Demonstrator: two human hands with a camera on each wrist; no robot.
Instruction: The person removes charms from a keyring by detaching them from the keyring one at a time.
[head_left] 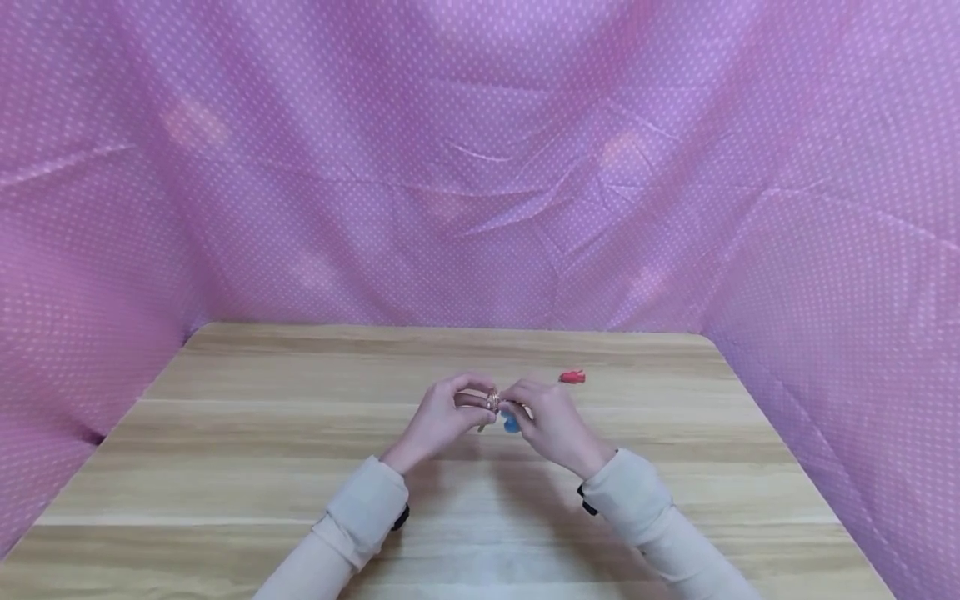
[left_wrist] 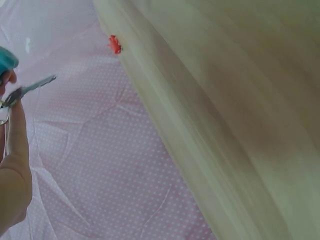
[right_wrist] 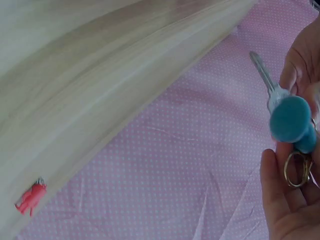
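Note:
Both hands meet over the wooden table, working at a metal key ring [head_left: 492, 401]. My left hand [head_left: 442, 417] grips its left side between thumb and fingers. From the right, the fingertips of my right hand [head_left: 555, 421] pinch at its edge. A smooth, rounded blue charm [head_left: 511, 422] shows just under the right fingers; in the right wrist view this blue charm [right_wrist: 290, 120] has a disc-like face covering part of the ring [right_wrist: 296, 170]. Beside it, a silver key [right_wrist: 262, 70] sticks out. The left wrist view shows the key's blade [left_wrist: 40, 84] pointing away from the fingers.
A small red figure-shaped charm [head_left: 572, 377] with a metal end lies on the table [head_left: 262, 467], beyond the right hand. Pink dotted cloth [head_left: 480, 167] hangs round the back and both sides of the table.

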